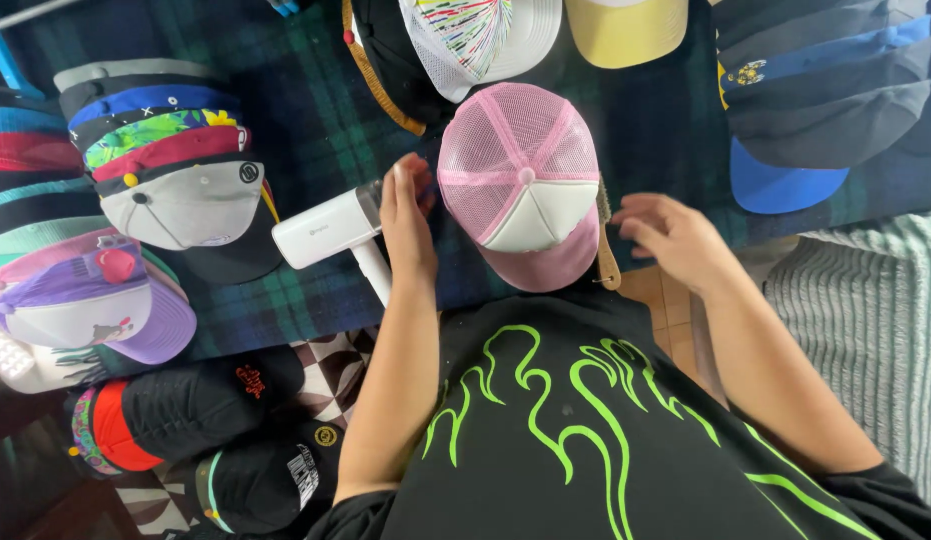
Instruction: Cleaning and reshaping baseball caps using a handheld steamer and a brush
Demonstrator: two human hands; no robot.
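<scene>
A pink mesh cap with a white front panel and pink brim point(520, 180) lies on a dark green and blue plaid cloth point(315, 130), brim toward me. My left hand point(405, 215) rests just left of the cap, fingers together, between it and a white handheld steamer point(330, 232); it holds nothing that I can see. My right hand point(670, 235) hovers to the right of the cap with fingers loosely curled and apart, empty. A wooden brush handle point(607, 262) pokes out beside the cap's brim.
Stacks of caps surround the cloth: a multicoloured stack point(170, 175) at left, purple caps point(95, 300), black caps point(215, 400) at lower left, dark blue caps point(825, 90) at upper right, white and yellow caps point(545, 30) at top. A striped cloth point(865, 320) lies at right.
</scene>
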